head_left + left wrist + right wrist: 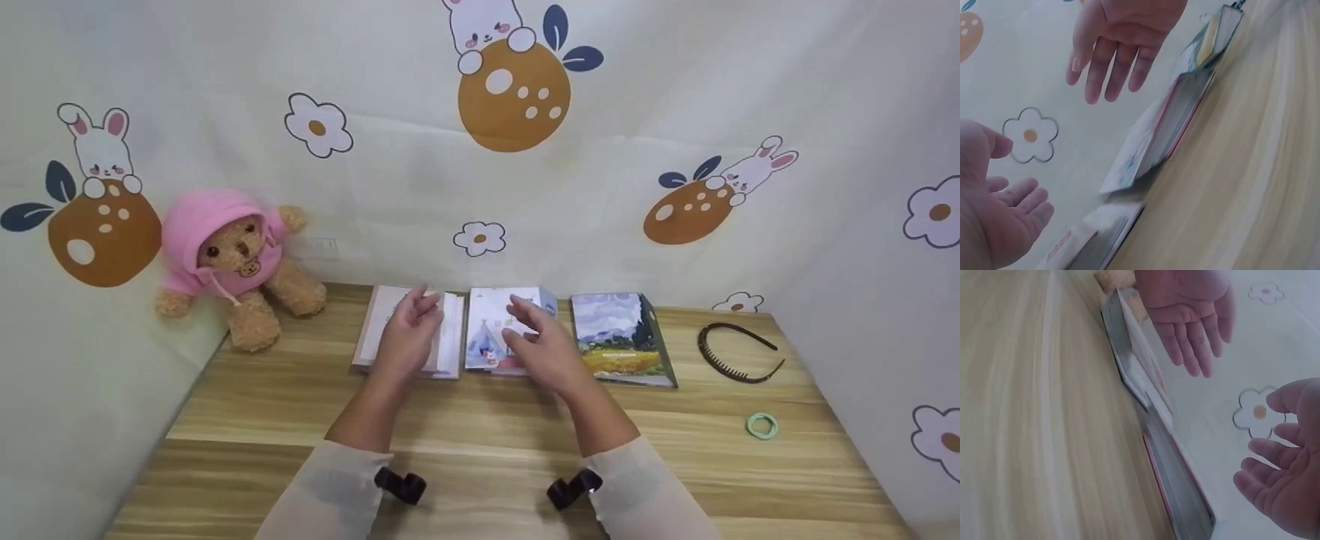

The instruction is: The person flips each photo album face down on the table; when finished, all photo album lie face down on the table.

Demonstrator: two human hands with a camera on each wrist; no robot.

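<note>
My left hand (409, 337) hovers over a pale-covered book (376, 321), its fingers loosely bent and holding nothing. Above the right part of a white book (487, 341) with a blue tent on its cover is my right hand (551, 352), palm facing inward and likewise holding nothing. Both wrist views show air between the palms and the books, with each hand's fingers relaxed and spread. To the right lies a third book (615, 330), with a painted landscape cover. Parts of the left and middle covers are hidden behind the hands.
A teddy bear (244, 262) in a pink hood sits at the back left against the patterned cloth (405, 187). On the right of the wooden table (480, 480) lie a dark toothed headband (724, 360) and a mint-green hair tie (762, 426).
</note>
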